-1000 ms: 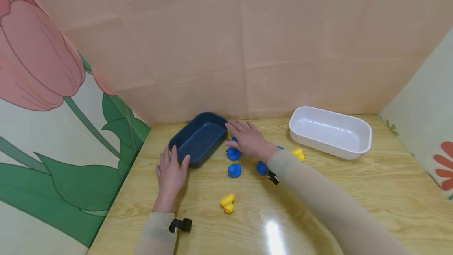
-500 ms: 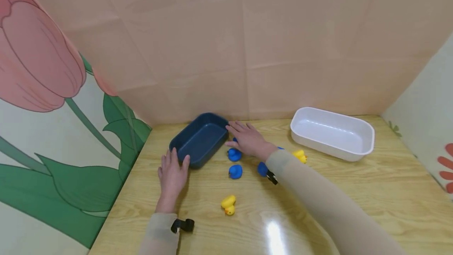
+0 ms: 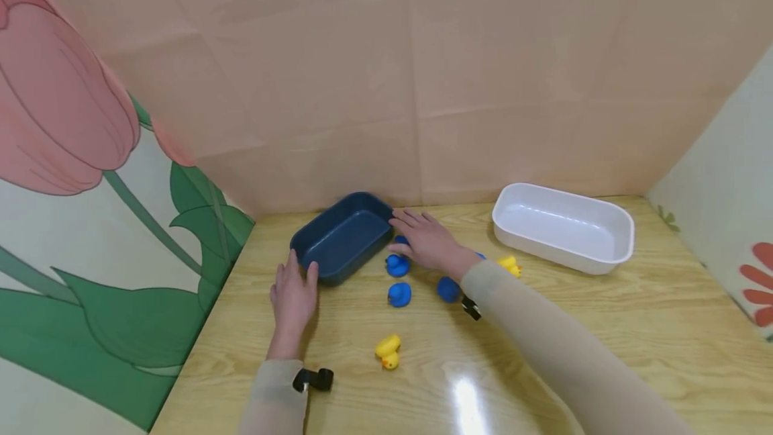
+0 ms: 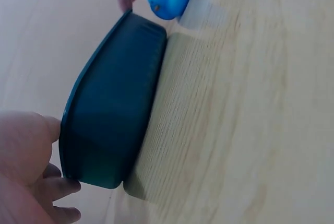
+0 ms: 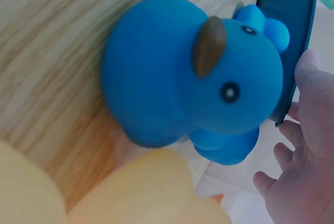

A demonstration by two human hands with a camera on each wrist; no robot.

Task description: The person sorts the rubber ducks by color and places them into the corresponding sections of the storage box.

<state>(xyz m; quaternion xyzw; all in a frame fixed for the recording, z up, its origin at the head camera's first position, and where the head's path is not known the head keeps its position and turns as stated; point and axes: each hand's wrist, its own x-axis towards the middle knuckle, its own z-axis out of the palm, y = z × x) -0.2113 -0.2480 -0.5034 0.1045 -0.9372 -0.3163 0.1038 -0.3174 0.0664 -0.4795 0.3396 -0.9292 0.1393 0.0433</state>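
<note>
A dark blue tray (image 3: 343, 236) lies on the wooden table near the back wall. My left hand (image 3: 294, 292) lies flat with its straight fingers against the tray's near left corner; the left wrist view shows the tray (image 4: 112, 114) next to my left hand (image 4: 28, 179). My right hand (image 3: 430, 242) reaches across with straight fingers touching the tray's right end. Three blue ducks (image 3: 397, 264) (image 3: 399, 294) (image 3: 448, 288) sit under and near that hand. In the right wrist view a blue duck (image 5: 188, 93) fills the frame beside a yellow duck (image 5: 141, 192).
A white tray (image 3: 563, 225) stands at the back right. One yellow duck (image 3: 388, 350) sits in front of me, another (image 3: 510, 264) lies by my right sleeve. Paper walls close in the table at the back and on both sides.
Both hands stay against the blue tray, which has barely moved. The view has shifted slightly.
</note>
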